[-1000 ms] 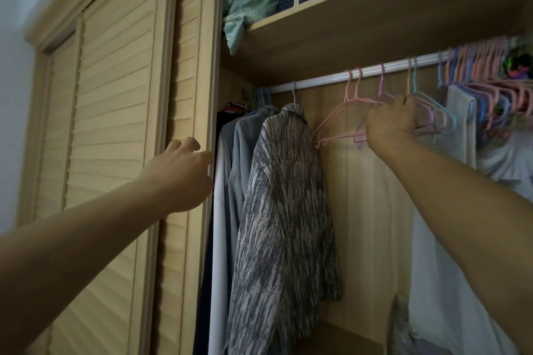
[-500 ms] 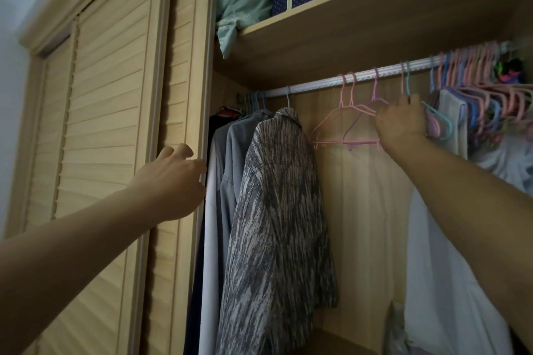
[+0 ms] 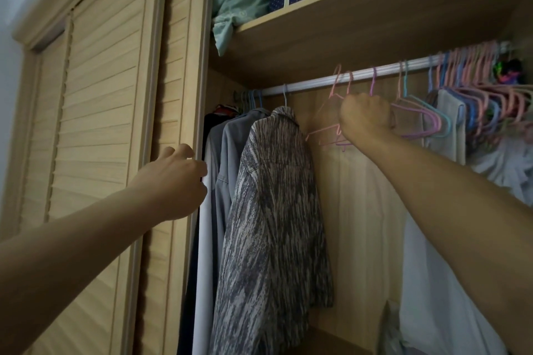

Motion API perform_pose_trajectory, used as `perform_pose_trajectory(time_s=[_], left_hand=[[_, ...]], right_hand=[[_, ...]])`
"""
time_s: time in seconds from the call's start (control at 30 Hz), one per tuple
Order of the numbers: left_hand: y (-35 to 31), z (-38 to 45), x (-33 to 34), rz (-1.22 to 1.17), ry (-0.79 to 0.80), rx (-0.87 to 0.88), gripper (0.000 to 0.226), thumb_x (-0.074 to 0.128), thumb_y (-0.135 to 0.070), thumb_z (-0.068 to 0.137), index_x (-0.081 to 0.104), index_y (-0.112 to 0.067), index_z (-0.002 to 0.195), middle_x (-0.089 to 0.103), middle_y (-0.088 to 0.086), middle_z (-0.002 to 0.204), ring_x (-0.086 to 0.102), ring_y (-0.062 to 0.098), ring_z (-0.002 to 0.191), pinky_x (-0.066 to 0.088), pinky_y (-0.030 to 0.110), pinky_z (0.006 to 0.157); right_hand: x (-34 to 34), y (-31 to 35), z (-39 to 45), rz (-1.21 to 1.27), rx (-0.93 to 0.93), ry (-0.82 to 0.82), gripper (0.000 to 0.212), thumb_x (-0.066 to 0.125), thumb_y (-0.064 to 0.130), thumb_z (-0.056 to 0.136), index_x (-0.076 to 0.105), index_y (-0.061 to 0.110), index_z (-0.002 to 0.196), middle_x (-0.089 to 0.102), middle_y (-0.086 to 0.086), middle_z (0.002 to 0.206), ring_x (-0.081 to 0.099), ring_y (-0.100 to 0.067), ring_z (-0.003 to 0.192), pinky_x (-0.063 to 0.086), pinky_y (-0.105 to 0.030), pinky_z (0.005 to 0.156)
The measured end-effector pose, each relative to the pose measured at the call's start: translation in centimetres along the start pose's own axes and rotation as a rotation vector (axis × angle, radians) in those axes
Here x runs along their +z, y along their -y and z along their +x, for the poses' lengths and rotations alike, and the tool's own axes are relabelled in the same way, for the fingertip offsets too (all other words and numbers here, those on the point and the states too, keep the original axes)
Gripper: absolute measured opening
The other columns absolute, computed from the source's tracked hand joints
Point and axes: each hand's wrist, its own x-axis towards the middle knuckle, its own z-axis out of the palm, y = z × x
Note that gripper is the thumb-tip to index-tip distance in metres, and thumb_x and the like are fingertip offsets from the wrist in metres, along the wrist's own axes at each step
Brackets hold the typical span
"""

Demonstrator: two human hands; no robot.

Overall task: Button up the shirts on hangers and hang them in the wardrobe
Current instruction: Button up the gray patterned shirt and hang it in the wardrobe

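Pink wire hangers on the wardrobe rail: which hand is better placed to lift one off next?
Right. The right hand already grips the empty pink wire hangers under the white rail, while the left hand is at the louvred wooden door edge, far from them.

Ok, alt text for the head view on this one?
A person's right hand grips empty pink hangers on the wardrobe rail, while the left hand rests at the slatted door's edge. A grey patterned shirt hangs between them.
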Motion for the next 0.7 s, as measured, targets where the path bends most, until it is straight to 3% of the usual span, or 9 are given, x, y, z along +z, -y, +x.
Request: perform_pose_trajectory(time_s=[0.2, 0.43, 0.6, 0.7], left_hand=[[-2.0, -2.2, 0.6, -0.098, 0.022, 0.059, 0.04, 0.053, -0.036, 0.1, 0.054, -0.03, 0.139, 0.039, 0.005, 0.151, 0.039, 0.027, 0.138, 0.048, 0.046, 0.105], [-4.5, -3.5, 0.8, -0.063, 0.034, 0.107, 0.039, 0.048, -0.033, 0.101, 0.053, -0.029, 0.139, 0.034, 0.004, 0.155, 0.036, 0.025, 0.14, 0.047, 0.044, 0.102], [-4.0, -7.6, 2.1, -0.135, 0.091, 0.068, 0.04, 0.048, -0.036, 0.102, 0.053, -0.032, 0.141, 0.037, 0.001, 0.153, 0.037, 0.025, 0.139, 0.049, 0.044, 0.104], [-3.3, -10.3, 3.7, -0.171, 0.148, 0.028, 0.04, 0.051, -0.035, 0.1, 0.055, -0.032, 0.14, 0.039, 0.002, 0.152, 0.038, 0.026, 0.139, 0.047, 0.045, 0.107]], right_hand=[[1.6, -0.3, -1.7, 0.027, 0.052, -0.071, 0.026, 0.048, 0.002, 0.098, 0.069, -0.008, 0.111, 0.069, -0.03, 0.103, 0.066, -0.048, 0.099, 0.052, -0.049, 0.083], [1.5, -0.6, -0.9, 0.034, -0.009, -0.147, 0.024, 0.043, -0.005, 0.095, 0.062, -0.01, 0.109, 0.071, -0.028, 0.098, 0.068, -0.046, 0.094, 0.052, -0.046, 0.076], [1.8, 0.4, -7.3, 0.231, 0.036, -0.157, 0.027, 0.041, -0.002, 0.1, 0.06, -0.005, 0.119, 0.07, -0.028, 0.097, 0.068, -0.046, 0.091, 0.051, -0.049, 0.077], [0.1, 0.8, -12.5, 0.353, 0.096, -0.217, 0.028, 0.041, 0.007, 0.103, 0.062, 0.0, 0.121, 0.07, -0.026, 0.097, 0.067, -0.043, 0.089, 0.043, -0.041, 0.069]])
